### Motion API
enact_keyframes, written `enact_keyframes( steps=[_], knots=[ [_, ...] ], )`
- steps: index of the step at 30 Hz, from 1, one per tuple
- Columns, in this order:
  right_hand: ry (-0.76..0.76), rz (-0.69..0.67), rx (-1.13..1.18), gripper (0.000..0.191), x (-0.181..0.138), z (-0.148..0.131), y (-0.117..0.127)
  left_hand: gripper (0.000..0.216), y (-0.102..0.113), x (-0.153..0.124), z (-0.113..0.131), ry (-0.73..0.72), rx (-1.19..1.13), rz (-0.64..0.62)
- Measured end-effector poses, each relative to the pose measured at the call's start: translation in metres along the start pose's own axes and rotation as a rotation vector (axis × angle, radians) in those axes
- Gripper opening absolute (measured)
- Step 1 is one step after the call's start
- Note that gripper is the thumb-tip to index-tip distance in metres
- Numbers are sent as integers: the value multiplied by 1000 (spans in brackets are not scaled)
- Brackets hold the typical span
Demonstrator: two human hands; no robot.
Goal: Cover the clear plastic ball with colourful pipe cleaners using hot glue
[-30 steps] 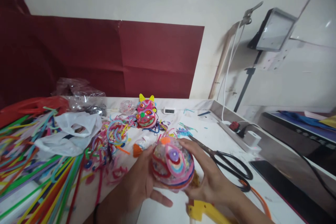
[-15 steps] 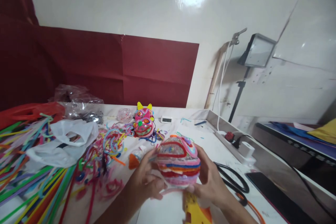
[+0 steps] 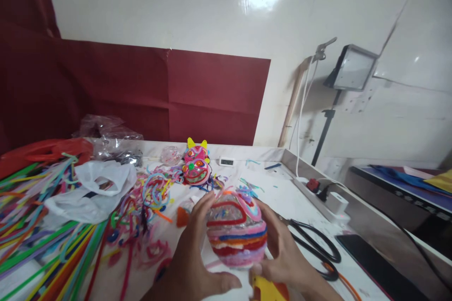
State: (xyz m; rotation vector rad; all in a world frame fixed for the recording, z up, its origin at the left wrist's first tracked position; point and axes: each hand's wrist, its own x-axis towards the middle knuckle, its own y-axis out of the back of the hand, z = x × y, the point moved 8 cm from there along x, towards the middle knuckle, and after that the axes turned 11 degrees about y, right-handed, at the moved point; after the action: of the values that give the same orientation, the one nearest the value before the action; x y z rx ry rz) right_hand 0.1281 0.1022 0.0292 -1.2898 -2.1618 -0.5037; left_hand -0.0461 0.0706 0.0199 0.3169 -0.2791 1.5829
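Note:
Both hands are around a clear ball (image 3: 237, 237) covered in rows of pink, blue, orange and red pipe cleaners, with a red loop on its clear upper part. My left hand (image 3: 197, 254) cups the left side, its thumb stretched out below the ball. From the right, my right hand (image 3: 278, 244) holds the ball, fingers behind it and thumb near its lower edge. Just under that thumb is a yellow tool (image 3: 266, 289) with an orange part, mostly cut off by the frame.
Loose pipe cleaners (image 3: 52, 263), a white plastic bag (image 3: 106, 202) and tangled scraps (image 3: 153, 193) fill the left. Behind stand a decorated figure (image 3: 196, 169) and a small digital display (image 3: 226, 162). Black-handled scissors (image 3: 318, 244), a phone (image 3: 370, 263) and a power strip (image 3: 326, 209) lie right.
The ball has lowered slightly and turned a little. My left thumb has swung out, away from the ball, and the left fingers have straightened. The view has shifted slightly.

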Motion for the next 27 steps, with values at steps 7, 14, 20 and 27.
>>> enact_keyframes(
  steps=[7,14,20,27],
  knots=[
    [8,16,-9,93,-1,2,-3,118,-2,2,-7,114,50,2],
    [-29,19,-57,89,1,-6,-7,114,-2,1,-10,60,110,17],
    [-11,23,-205,89,-4,-4,-5,113,-5,0,-4,-206,358,12],
    [92,41,-220,90,-4,-6,-10,99,-14,-6,14,-510,653,68]
  ],
)
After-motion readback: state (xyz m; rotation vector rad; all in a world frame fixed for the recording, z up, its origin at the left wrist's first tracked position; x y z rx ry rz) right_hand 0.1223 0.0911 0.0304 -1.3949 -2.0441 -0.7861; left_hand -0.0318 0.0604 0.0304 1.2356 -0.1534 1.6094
